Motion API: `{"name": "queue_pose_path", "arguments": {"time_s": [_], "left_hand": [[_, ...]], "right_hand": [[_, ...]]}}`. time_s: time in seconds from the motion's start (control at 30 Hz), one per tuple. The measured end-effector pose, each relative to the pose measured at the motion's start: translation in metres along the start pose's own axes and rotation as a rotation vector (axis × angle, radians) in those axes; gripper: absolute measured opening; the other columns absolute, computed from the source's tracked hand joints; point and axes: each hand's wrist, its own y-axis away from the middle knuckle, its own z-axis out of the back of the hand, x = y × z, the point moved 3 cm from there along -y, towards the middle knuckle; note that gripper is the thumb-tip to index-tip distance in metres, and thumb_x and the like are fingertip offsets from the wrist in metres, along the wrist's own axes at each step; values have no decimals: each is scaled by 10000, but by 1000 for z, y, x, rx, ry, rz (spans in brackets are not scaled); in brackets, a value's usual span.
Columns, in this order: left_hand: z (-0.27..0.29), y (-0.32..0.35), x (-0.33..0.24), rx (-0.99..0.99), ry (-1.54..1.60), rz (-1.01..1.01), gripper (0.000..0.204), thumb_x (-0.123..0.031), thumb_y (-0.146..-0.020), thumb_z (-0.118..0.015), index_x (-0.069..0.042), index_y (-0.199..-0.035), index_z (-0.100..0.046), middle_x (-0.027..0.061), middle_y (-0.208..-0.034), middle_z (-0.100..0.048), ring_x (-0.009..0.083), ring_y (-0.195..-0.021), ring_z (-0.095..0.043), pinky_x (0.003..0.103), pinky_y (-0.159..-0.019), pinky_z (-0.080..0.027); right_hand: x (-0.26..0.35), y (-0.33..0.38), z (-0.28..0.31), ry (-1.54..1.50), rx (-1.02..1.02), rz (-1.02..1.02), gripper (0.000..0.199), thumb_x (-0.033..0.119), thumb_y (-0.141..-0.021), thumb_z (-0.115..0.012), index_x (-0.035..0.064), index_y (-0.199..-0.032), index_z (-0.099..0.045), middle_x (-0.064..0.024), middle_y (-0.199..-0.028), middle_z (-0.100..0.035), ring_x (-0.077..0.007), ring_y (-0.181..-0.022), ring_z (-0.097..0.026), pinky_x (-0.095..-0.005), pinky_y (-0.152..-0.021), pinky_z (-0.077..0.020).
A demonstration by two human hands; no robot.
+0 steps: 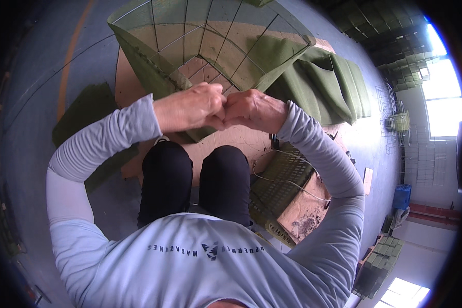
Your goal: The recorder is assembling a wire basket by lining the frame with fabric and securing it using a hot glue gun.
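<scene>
My left hand (190, 107) and my right hand (256, 109) meet at the middle of the view, with their knuckles close together. Both have curled, closed fingers, and whatever is pinched between them is hidden. Just beyond them stands a wire frame (184, 35) of thin metal rods, partly wrapped in green fabric (138, 59). The hands are at the near corner of this frame. To the right, a wide piece of the green fabric (318, 84) hangs in folds from the frame's side. Under the frame lies brown cardboard (231, 141).
Right of my knees stands a green slatted crate (272, 192) with cardboard (305, 210) on it and a loose pale wire (287, 180) across it. Green cloth (90, 110) lies on the floor at left. Wire frames (390, 115) and a blue crate (402, 196) stand far right.
</scene>
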Motion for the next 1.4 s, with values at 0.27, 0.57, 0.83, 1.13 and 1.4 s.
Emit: {"name": "queue_pose_path", "arguments": {"time_s": [0.27, 0.57, 0.83, 1.13, 1.4], "left_hand": [[-13, 61, -39, -623, -571, -201, 353, -60, -659, -758, 15, -990, -661, 88, -1039, -622, 236, -890, -583, 366, -732, -467], [-38, 37, -32, -532, -491, -4, 168, -90, -735, -637, 11, -866, -609, 87, -870, -534, 227, -808, -552, 332, -724, -488], [-7, 12, -16, -91, -232, -3, 149, -119, -763, -667, -6, -788, -574, 87, -805, -533, 256, -817, -575, 341, -698, -484], [-35, 83, -17, -677, -806, -225, 270, -99, -726, -691, -29, -986, -684, 58, -1056, -625, 185, -947, -576, 329, -823, -470], [-7, 35, 8, -498, -462, -327, 273, -63, -708, -632, 20, -968, -644, 97, -963, -601, 241, -887, -590, 348, -751, -511]], "right_hand": [[55, 52, -41, 524, -974, -62, 304, -13, -685, -696, -62, -980, -646, -173, -960, -657, -313, -986, -639, -422, -879, -505], [29, 20, -56, 418, -741, -32, 303, 89, -719, -702, -25, -985, -613, -130, -941, -596, -289, -938, -596, -466, -935, -459], [18, 16, -31, 370, -441, -15, 202, 112, -789, -658, -22, -925, -594, -141, -968, -616, -290, -956, -594, -463, -978, -420], [50, -1, -80, 584, -802, -240, 384, 59, -729, -685, -41, -1085, -582, -157, -1045, -614, -301, -1075, -573, -468, -999, -408], [35, 9, -49, 571, -626, -204, 179, 53, -733, -661, -5, -865, -556, -114, -802, -554, -276, -822, -571, -448, -890, -456]]}}
